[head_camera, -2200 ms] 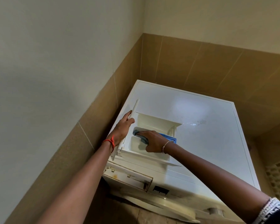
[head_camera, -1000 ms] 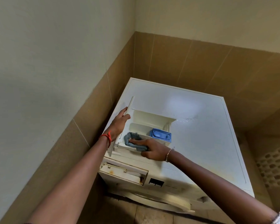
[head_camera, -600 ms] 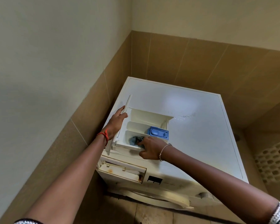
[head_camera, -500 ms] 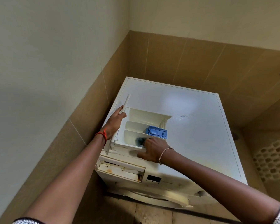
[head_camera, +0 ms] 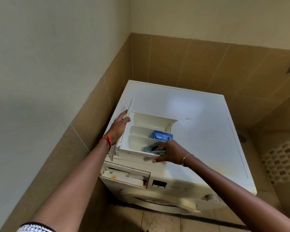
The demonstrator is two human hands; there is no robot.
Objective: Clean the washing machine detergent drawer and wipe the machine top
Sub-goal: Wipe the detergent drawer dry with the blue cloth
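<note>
A white washing machine stands in a corner between a cream wall on the left and tan tiles at the far side, and its removed detergent drawer lies on the left part of the machine top, its front panel at the left. The left hand steadies the drawer at that left end, fingers curled over the panel's upper edge, with a red thread band at the wrist. The right hand presses a blue-grey cloth into the nearest compartment of the drawer, fingers closed on the bunched fabric at the compartment's right end; a thin bracelet circles that wrist. Just beyond the cloth, in the middle compartment, sits a blue plastic insert. The farthest compartment shows only its cream wall. Below the drawer, on the machine's front at the near left, the open drawer slot shows rusty stains along its edge, and a small dark display sits just to its right. A faint smudge marks the top, right of the drawer's far corner.
</note>
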